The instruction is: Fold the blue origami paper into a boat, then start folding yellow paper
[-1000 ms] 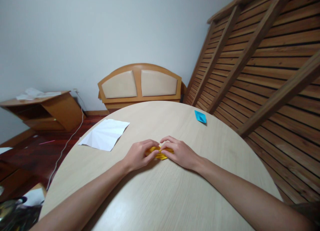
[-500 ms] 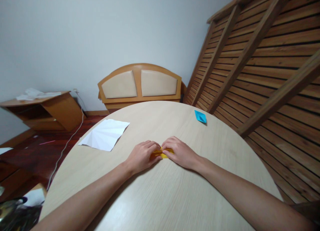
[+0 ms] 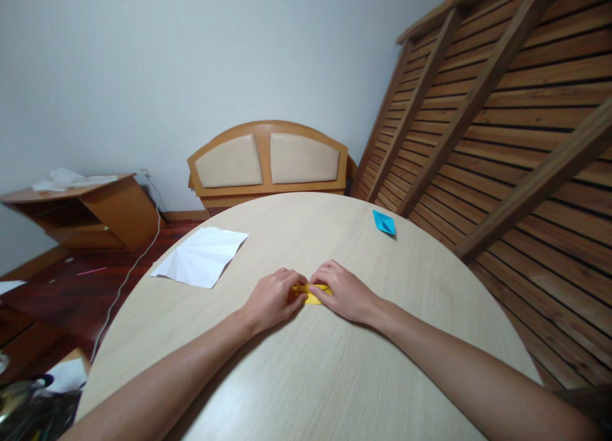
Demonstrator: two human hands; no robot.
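A small piece of folded yellow paper [image 3: 313,298] lies at the middle of the round table, partly covered by my fingers. My left hand [image 3: 276,299] grips its left side, thumb in front and fingers curled behind. On the right side, my right hand [image 3: 345,292] pinches the same paper, its thumb lying across the front. The fingertips of both hands are close together, and a crease runs between them. How the paper is folded under the fingers is hidden.
A creased white paper sheet [image 3: 203,257] lies at the table's left. A folded blue paper piece [image 3: 384,223] sits near the far right edge of the pale wooden table [image 3: 306,390]. Beyond are a headboard [image 3: 268,154], a desk [image 3: 115,208] and a slatted wooden frame [image 3: 478,141].
My left thumb has shifted slightly back along the yellow paper, and more of the paper's front shows between the hands. Both hands stay in nearly the same place.
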